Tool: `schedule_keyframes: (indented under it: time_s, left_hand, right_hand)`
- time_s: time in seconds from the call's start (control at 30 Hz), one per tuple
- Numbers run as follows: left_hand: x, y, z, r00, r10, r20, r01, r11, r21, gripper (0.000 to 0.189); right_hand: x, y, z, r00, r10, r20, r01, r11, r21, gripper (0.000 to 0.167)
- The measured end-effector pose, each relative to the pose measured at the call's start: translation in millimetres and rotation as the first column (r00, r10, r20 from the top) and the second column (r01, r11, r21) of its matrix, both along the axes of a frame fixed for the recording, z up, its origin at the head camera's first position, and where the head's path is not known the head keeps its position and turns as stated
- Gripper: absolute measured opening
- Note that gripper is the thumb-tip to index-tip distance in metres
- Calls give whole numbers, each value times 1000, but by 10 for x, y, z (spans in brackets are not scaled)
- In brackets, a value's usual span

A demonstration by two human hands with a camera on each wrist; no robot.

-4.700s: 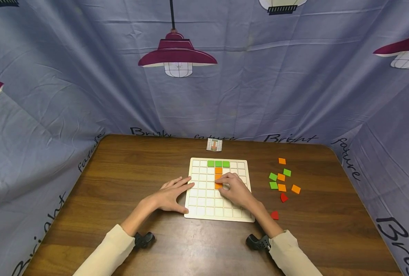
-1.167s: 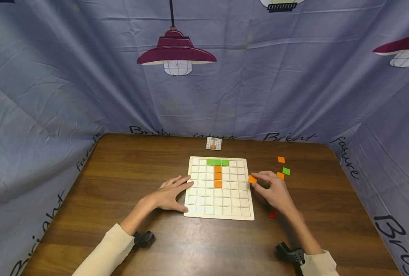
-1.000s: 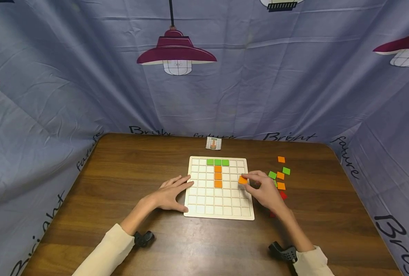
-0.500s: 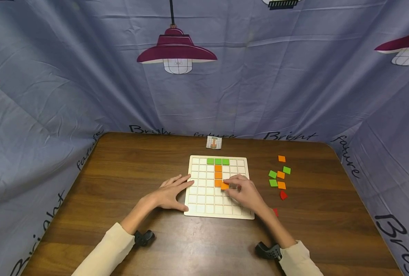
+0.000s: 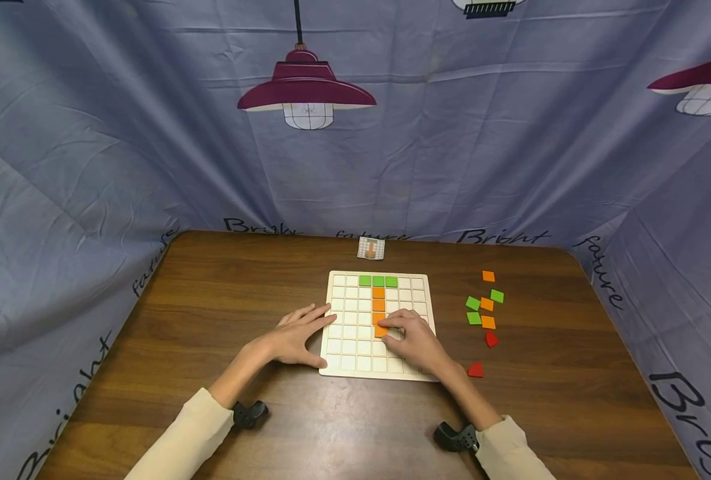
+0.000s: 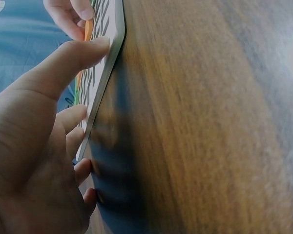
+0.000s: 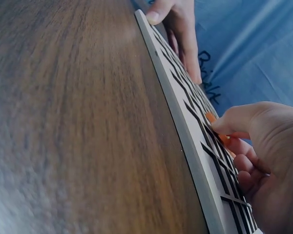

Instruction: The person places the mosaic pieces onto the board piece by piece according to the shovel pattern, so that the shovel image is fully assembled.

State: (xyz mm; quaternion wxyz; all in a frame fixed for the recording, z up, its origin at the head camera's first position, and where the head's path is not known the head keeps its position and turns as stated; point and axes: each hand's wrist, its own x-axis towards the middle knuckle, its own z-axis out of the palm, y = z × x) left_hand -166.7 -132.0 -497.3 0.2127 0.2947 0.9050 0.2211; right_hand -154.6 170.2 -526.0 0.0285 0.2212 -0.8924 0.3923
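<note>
Blue curtain (image 5: 415, 173) fills the backdrop, brown wooden table (image 5: 241, 280) runs below, and we're right over the white gridded board (image 5: 349, 347)! Our left hand (image 5: 295, 341) has fingers spread, thumb and fingertips at the board's left edge. Our right hand (image 5: 416, 341) pinches an orange tile (image 5: 380, 332) at the near end of the orange column (image 5: 378, 305); whether it lies flat, we can't tell. Three green tiles (image 5: 378, 281) top that column, and two red pieces (image 5: 476, 370) lie off to the right.
</note>
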Motion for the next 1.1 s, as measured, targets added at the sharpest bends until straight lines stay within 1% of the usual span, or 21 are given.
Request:
schedule_keyframes:
  time_s: [0.4,0.63,0.9,1.1]
  left_hand:
    - [1,0,-2,1000,0,-9,0,1000,-2,95]
    - [-1,-4,-6,1000,1,-8,-1,1000,1,95]
    - [-7,-8,-12,1000,3,-10,-3,1000,-10,95]
    - [-4,-4,-6,1000,1,0,-1,1000,1,95]
  right_hand:
    - [7,-21,23,1000,-5,22,4,1000,22,28]
    - [5,-39,33,999,3,39,-5,998,57,27]
    - [-6,-46,25,999,2,49,-4,999,53,27]
    - [-4,-21,18,1000,4,28,-5,999,34,27]
